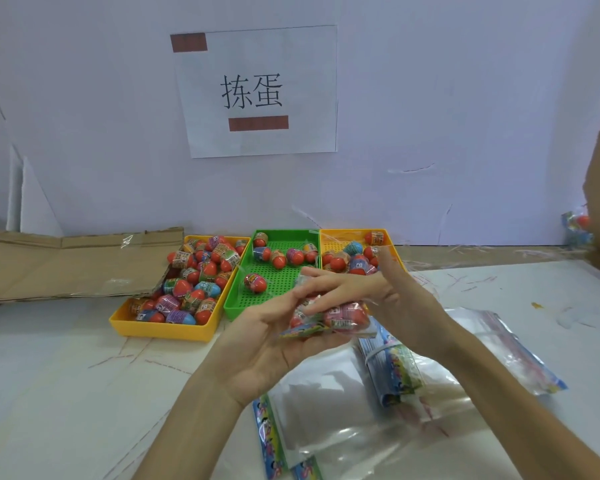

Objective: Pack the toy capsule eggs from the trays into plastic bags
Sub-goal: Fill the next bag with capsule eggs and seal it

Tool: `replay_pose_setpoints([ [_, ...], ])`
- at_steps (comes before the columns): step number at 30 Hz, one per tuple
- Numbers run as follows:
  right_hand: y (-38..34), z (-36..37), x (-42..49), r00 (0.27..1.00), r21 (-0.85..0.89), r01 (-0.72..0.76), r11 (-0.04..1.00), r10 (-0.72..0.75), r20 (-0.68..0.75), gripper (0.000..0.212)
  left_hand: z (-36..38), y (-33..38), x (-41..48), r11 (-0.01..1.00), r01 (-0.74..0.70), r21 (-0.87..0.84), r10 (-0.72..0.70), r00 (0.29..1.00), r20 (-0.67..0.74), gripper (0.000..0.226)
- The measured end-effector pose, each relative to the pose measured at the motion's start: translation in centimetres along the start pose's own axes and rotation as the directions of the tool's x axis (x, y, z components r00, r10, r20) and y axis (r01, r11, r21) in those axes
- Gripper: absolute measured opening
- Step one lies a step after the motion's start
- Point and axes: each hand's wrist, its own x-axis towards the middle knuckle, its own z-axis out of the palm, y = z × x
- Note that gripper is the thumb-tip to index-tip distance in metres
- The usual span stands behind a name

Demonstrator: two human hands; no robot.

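You are cradling a clear plastic bag (305, 330) in your left hand (264, 344), with the palm turned up and the fingers curling under it, just in front of the green tray (234, 308). Capsule eggs (347, 316) with red halves are lying inside that bag. Your right hand (378, 292) is reaching across from the right, its fingers (326, 292) stretching nearly straight over the bag's top and touching the plastic; you cannot tell whether they are pinching it. Behind your hands, three trays are sitting side by side on the table (66, 375). The left yellow tray (160, 329) is holding a heaped pile of eggs, the green one a scattered few, and the right yellow tray (336, 235) a small cluster. Flat empty bags (326, 403) are lying in a loose stack beneath your forearms, and a banded bundle of bags (395, 372) is resting on them.
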Motion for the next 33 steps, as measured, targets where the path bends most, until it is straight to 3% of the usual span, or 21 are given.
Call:
replay_pose_setpoints([
  [2,0.6,-0.4,-1.2,0.998,0.062,0.035,0.997,-0.039,0.059,0.077,0.2,0.0,-0.1,0.999,-0.022,0.037,0.021,1.0,0.015,0.036],
  [6,1.1,-0.3,-0.9,0.982,-0.047,0.187,0.981,-0.185,0.039,0.029,0.7,-0.2,0.0,0.997,-0.048,0.062,0.048,0.999,0.006,0.037],
  [10,1.2,-0.1,-1.0,0.971,0.053,0.239,0.97,-0.24,0.01,0.019,0.9,-0.2,0.0,0.998,-0.063,0.015,0.063,0.998,0.02,0.038],
  [13,1.3,0.4,-0.8,0.964,0.08,0.265,0.961,-0.262,-0.051,0.019,0.9,-0.1,0.0,0.997,-0.07,-0.041,0.07,0.998,0.005,0.039],
  [18,1.7,1.3,-0.3,0.935,-0.072,0.295,0.953,-0.303,-0.183,0.026,1.0,-0.3,0.3,0.978,-0.169,-0.119,0.16,0.984,-0.082,0.035],
  [22,2.4,1.8,-0.1,0.881,-0.351,0.248,0.903,-0.361,-0.306,0.027,1.1,-0.3,0.3,0.97,-0.194,-0.144,0.175,0.975,-0.134,0.04],
  [26,3.1,1.5,0.0,0.804,-0.685,0.154,0.712,-0.493,-0.331,0.037,1.1,-0.3,0.5,0.963,-0.205,-0.174,0.171,0.966,-0.193,0.048],
  [31,4.4,1.8,0.1,0.906,-0.847,0.01,0.532,-0.364,-0.218,0.057,-0.1,0.7,0.6,0.92,-0.325,-0.217,0.273,0.932,-0.236,0.05],
  [33,4.4,1.7,0.1,0.911,-0.8,-0.026,0.599,-0.315,-0.265,0.054,-0.3,0.9,0.7,0.906,-0.386,-0.175,0.342,0.909,-0.236,0.046],
])
